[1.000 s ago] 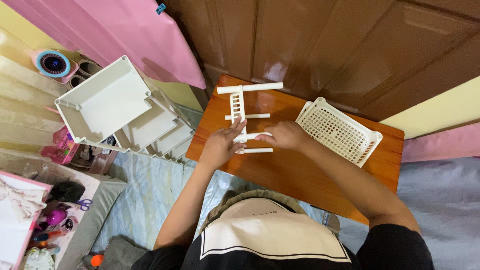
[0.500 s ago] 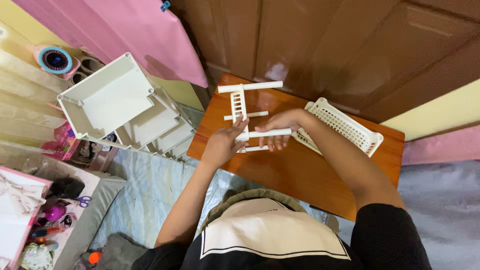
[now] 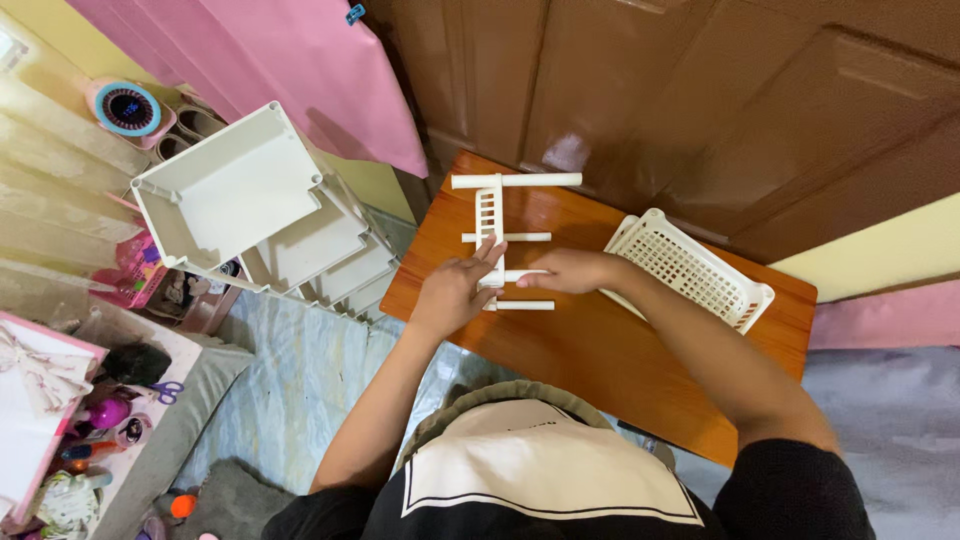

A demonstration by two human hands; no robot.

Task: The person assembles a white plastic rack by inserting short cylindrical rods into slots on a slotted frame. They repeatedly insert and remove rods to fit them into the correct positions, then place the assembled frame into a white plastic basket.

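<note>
Gripping smooth white tube (image 3: 527,275): right hand (image 3: 568,271) | left hand (image 3: 455,288) flat, slatted rack (image 3: 489,230)

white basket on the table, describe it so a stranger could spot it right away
Find the small wooden table in front of the brown door. At its far right end lies the white basket, beyond the right hand. Its lattice of small holes sets it apart from the plain white tubes.

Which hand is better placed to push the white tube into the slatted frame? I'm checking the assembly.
Right, probably. The right hand already grips the tube, its end at the frame. The left hand lies flat on the frame, steadying it.
</note>
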